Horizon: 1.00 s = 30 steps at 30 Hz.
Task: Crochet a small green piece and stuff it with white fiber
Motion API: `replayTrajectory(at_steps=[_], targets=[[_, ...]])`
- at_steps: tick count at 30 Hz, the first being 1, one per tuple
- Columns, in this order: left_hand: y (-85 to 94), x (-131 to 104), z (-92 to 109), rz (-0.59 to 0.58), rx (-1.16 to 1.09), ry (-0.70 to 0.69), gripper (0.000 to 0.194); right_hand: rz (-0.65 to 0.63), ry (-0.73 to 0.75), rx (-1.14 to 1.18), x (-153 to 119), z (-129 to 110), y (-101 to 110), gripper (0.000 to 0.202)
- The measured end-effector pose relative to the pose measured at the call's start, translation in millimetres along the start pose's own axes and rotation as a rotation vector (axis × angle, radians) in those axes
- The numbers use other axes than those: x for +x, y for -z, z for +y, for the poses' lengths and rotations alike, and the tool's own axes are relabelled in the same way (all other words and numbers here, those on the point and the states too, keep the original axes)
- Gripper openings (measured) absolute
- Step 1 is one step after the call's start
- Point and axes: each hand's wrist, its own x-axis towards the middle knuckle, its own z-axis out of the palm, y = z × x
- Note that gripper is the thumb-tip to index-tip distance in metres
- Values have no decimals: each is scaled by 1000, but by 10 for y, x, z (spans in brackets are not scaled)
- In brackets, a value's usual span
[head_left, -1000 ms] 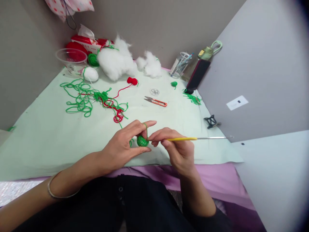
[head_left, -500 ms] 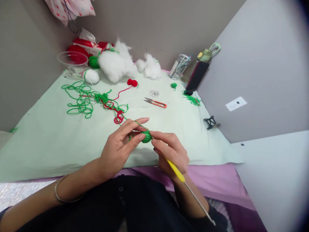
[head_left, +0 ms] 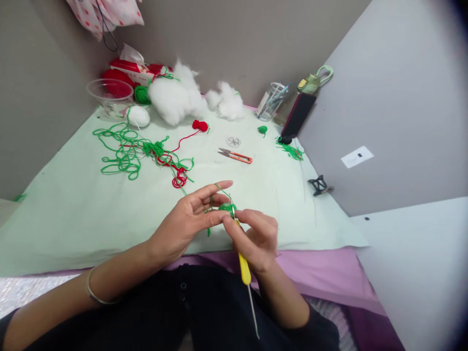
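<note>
Between the thumb and fingers of my left hand (head_left: 186,219) is a small green crocheted piece (head_left: 227,208). A strand of green yarn runs over its raised index finger and down to the piece. My right hand (head_left: 256,239) grips a crochet hook (head_left: 244,268) by its yellow handle. One metal end of the hook meets the green piece, while the other sticks out toward my body. A loose green tail hangs below my left fingers. The exact stitch at the hook tip is too small to make out.
Tangled green yarn (head_left: 122,151) and red yarn (head_left: 179,178) lie at left. Beyond my hands are orange-handled thread snips (head_left: 236,156), a small clear dish (head_left: 233,141) and white stuffing (head_left: 175,97). A phone (head_left: 299,116) leans near a bottle (head_left: 310,84) at right.
The hook has swung steeper, its tip now at the piece, with the handle end shifted left. The green piece has moved slightly right and turned. My left index finger is lifted with the yarn.
</note>
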Motion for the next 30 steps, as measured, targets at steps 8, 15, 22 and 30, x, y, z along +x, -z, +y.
replayTrajectory(at_steps=[8,15,22,30], targets=[[17,23,19,-98,-201,146,52,132,-279,285,-56,-39,-108,36],[83,32,49,-77,-15,44,53,231,-551,696,31,-70,-119,23],[200,85,89,-135,192,18,49,160,-809,914,17,-17,-41,16],[280,98,135,-275,83,184,38,164,-915,1059,47,-1,1,14]])
